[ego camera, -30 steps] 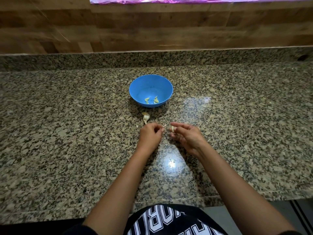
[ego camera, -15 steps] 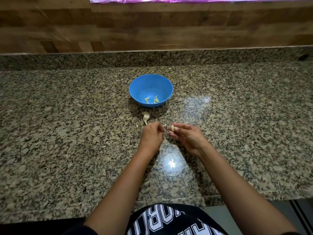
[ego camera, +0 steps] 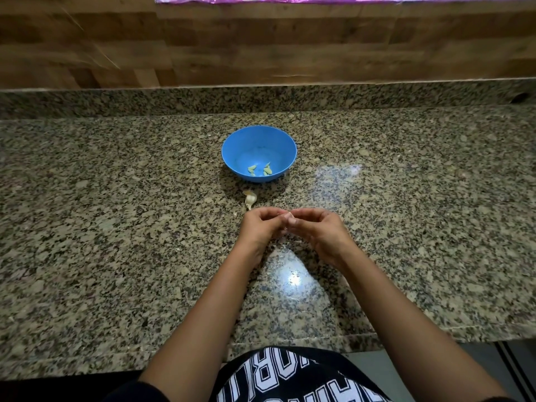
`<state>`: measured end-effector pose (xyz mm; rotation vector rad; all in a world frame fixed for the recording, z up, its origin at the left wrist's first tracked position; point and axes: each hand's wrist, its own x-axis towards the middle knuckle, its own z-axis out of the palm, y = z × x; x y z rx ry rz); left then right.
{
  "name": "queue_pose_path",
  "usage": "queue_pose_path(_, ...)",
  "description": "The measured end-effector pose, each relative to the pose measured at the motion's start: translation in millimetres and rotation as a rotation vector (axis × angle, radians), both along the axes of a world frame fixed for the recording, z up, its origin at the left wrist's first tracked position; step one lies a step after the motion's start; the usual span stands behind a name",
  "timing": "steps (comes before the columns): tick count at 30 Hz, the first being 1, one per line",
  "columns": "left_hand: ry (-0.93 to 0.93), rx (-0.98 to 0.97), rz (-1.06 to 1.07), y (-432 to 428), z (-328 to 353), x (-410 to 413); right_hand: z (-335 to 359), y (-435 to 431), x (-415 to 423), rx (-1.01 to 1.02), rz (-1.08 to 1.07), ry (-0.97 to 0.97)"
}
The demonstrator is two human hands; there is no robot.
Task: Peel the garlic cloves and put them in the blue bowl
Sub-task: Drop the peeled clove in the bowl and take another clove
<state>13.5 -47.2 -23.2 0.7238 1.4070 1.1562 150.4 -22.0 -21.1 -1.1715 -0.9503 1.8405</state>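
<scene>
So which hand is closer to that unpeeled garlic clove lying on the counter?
Left. The left hand sits just below the unpeeled garlic clove, almost under it; the right hand is farther off, below and to its right.

A speckled granite tabletop (ego camera: pixel 116 227) carries a blue bowl (ego camera: pixel 232 152) toward the far middle. Just near of the bowl lies an unpeeled garlic clove (ego camera: pixel 250 198), with a tiny skin scrap (ego camera: pixel 235 214) beside it.

Bare forearms; black shirt (ego camera: pixel 290 378), white lettering
</scene>
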Motion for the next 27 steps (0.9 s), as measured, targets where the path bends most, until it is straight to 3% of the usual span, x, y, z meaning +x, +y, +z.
queue_pose_path(3, -0.142, -0.014, 0.020, -0.2, 0.3, -0.4, 2.3, 0.7, -1.6, 0.084, 0.030, -0.092)
queue_pose_path(5, -0.142, -0.008, 0.027, 0.1, -0.4, -0.7, 2.4, 1.4, -2.0, 0.105, 0.035, -0.105)
queue_pose_path(15, 0.109, 0.054, -0.018, -1.3, -4.0, -2.0, 2.3, -1.2, -0.6, -0.016, -0.018, 0.109)
queue_pose_path(21, 0.267, 0.106, -0.057, -1.1, -3.3, 0.5, 5.3, 2.8, 2.7, -0.014, 0.019, 0.032)
queue_pose_path(27, -0.064, 0.110, -0.071, -2.3, 4.2, 2.1, 6.0, 3.5, 5.7, -0.086, -0.007, 0.153)
